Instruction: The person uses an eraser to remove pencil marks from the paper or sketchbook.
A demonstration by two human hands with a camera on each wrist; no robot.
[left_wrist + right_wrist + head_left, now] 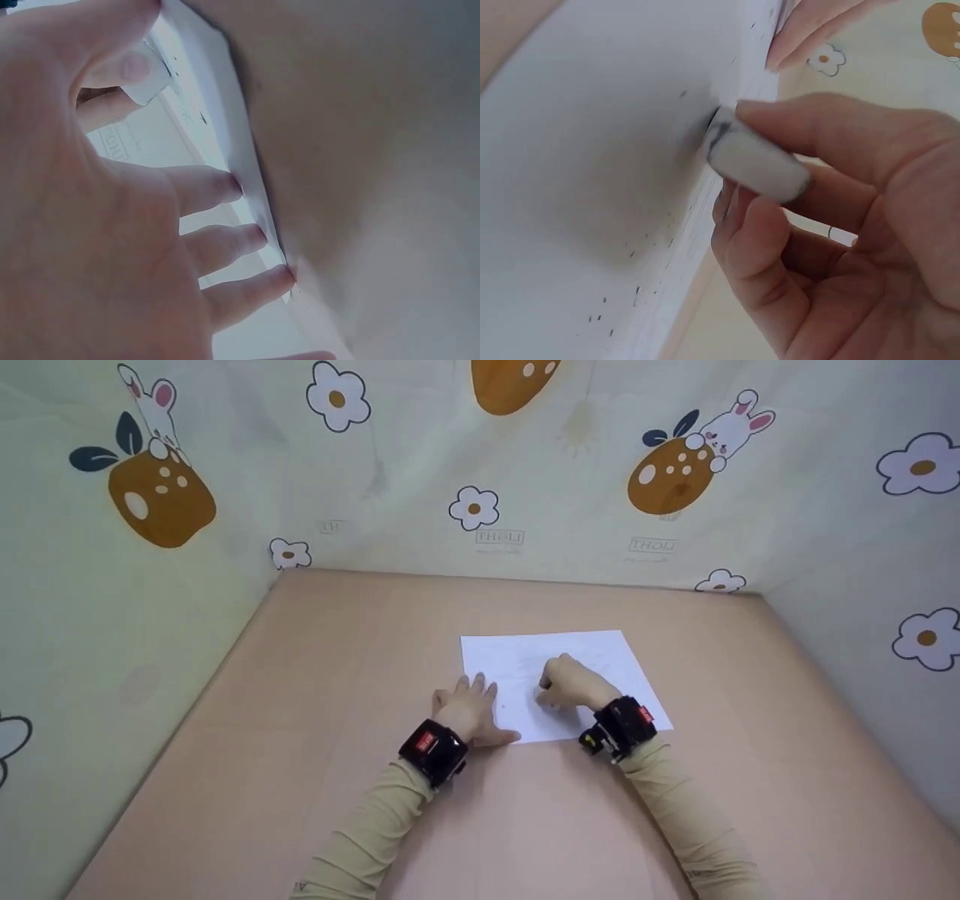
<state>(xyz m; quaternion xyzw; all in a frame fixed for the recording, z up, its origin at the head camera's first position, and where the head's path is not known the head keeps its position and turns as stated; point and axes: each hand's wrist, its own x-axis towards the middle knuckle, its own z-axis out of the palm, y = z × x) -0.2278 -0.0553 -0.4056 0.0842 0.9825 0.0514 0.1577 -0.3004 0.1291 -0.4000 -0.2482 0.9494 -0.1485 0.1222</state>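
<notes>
A white sheet of paper [517, 652] lies on the table with faint marks on it. My left hand [466, 712] rests at the sheet's left edge, fingers spread and straight, the thumb near its lower edge. In the left wrist view the fingertips touch the paper [238, 139]. Over the middle of the sheet, my right hand [576, 682] pinches a white eraser [757, 161] between thumb and fingers. One end of the eraser is smudged dark and touches the paper. Small dark eraser crumbs [637, 291] are scattered on the sheet.
The tan tabletop [337, 660] extends around the sheet. Patterned fabric walls [405, 457] with flowers and rabbits stand at the back and both sides. Each wrist wears a black camera strap, one at the left wrist [433, 754] and one at the right wrist [624, 725].
</notes>
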